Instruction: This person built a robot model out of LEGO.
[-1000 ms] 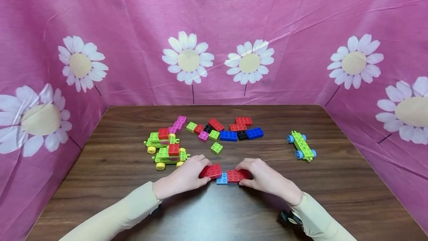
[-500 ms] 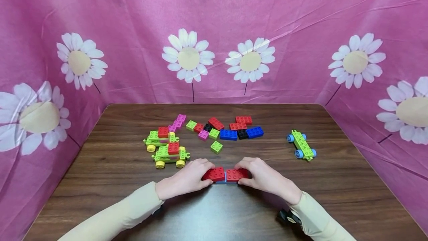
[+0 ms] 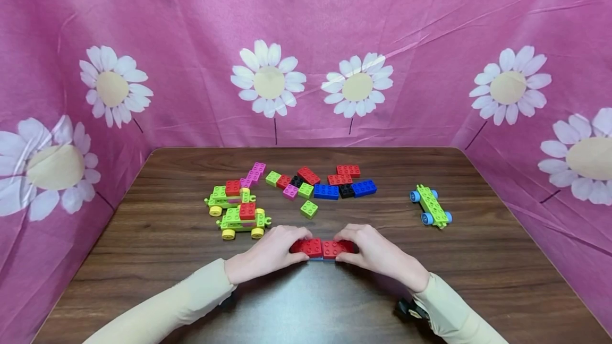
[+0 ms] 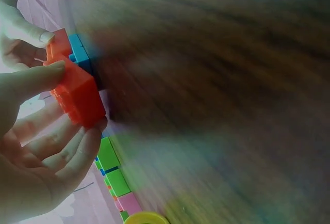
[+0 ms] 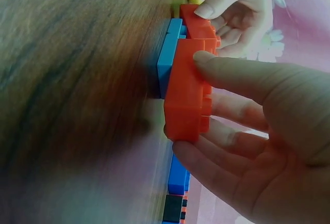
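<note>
Between thumb and fingers, my left hand (image 3: 270, 248) grips a red brick (image 3: 312, 247) at its left end. My right hand (image 3: 382, 254) holds a second red brick (image 3: 332, 249) in the same way at its right end. The two red bricks lie end to end, with a thin line between them. Under their inner ends sits light blue brickwork (image 5: 167, 61), low at the table. In the left wrist view some blue studs show below the red brick (image 4: 85, 95), whose outer end overhangs the blue. The head view shows just a blue strip at the front.
Two green toy cars (image 3: 244, 219) with yellow wheels stand left. A green car base (image 3: 431, 207) with blue wheels is at right. Behind the hands lie several loose bricks, among them a green one (image 3: 308, 209) and a blue one (image 3: 326, 191). Flowered pink cloth (image 3: 311, 15) hangs behind the table.
My left hand has moved right with its red brick, bringing it over the light blue studs and up to the other red brick. My right hand has shifted slightly left.
</note>
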Demonstrator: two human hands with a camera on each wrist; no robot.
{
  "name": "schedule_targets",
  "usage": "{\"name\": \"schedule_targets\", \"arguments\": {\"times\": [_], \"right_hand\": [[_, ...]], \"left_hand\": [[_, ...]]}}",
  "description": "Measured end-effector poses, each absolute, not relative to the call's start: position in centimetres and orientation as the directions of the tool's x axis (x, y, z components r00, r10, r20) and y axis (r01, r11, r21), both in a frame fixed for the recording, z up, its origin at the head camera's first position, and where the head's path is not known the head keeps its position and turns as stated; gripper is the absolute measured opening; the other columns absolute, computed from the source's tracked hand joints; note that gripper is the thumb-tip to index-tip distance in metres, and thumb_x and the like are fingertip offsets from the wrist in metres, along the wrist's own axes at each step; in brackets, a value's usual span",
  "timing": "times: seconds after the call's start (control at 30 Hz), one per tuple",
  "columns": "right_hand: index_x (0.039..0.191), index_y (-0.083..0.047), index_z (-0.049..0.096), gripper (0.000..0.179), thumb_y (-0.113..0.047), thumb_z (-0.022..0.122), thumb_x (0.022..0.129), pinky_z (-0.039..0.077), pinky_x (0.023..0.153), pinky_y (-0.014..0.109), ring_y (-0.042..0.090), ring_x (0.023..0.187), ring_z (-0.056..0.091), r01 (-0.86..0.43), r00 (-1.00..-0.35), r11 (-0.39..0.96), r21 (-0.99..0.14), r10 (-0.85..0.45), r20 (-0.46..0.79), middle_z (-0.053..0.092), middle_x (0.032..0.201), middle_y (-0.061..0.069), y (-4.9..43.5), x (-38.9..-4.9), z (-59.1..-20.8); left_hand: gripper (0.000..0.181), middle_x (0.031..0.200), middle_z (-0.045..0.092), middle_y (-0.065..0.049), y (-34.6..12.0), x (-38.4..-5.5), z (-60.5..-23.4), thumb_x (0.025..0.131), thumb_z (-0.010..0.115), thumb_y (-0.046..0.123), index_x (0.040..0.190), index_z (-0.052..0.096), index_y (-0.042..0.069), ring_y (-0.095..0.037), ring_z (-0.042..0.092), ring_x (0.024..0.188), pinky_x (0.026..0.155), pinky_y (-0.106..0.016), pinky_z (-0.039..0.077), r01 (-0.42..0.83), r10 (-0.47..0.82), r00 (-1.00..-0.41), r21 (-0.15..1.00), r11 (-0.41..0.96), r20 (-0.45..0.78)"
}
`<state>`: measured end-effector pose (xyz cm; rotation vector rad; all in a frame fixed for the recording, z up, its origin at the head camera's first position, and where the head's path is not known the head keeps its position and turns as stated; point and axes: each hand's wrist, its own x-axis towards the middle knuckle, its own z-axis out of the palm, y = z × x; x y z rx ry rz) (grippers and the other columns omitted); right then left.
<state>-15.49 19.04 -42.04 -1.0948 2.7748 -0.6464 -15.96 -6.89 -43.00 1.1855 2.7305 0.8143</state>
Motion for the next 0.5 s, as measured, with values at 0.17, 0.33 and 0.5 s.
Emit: {"name": "schedule_targets", "arguments": {"times": [0.17,0.33,0.5], "right_hand": [[0.109,-0.011,0.072,0.027,-0.026,0.076,0.087,0.058,0.081,0.027,0.009,0.090,0.067,-0.630,-0.738,0.650,-0.426,-0.671,0.069,0.073,0.102,-0.001,19.04,-15.48,-41.95],[0.109,-0.010,0.073,0.027,-0.025,0.077,0.087,0.058,0.081,0.027,0.008,0.090,0.067,-0.639,-0.733,0.641,-0.425,-0.675,0.084,0.073,0.102,-0.001,19.02,-15.50,-42.10],[0.110,-0.010,0.073,0.028,-0.024,0.077,0.087,0.058,0.081,0.027,0.009,0.090,0.067,-0.643,-0.730,0.633,-0.431,-0.676,0.099,0.073,0.101,0.000,18.95,-15.51,-42.38]], "left_hand": [[0.029,0.103,0.074,-0.003,-6.83,-15.95,-42.86,0.088,0.076,0.022,0.114,0.071,0.009,-0.012,0.068,0.090,0.080,-0.026,0.057,0.669,0.696,-0.702,0.476,0.571,0.152],[0.030,0.103,0.073,-0.004,-6.73,-15.92,-42.79,0.088,0.076,0.023,0.114,0.072,0.009,-0.012,0.068,0.090,0.080,-0.025,0.057,0.664,0.690,-0.708,0.475,0.578,0.151],[0.030,0.102,0.074,-0.005,-6.59,-15.98,-42.72,0.087,0.077,0.022,0.113,0.073,0.009,-0.013,0.068,0.090,0.079,-0.026,0.057,0.657,0.687,-0.712,0.483,0.579,0.145]]}}
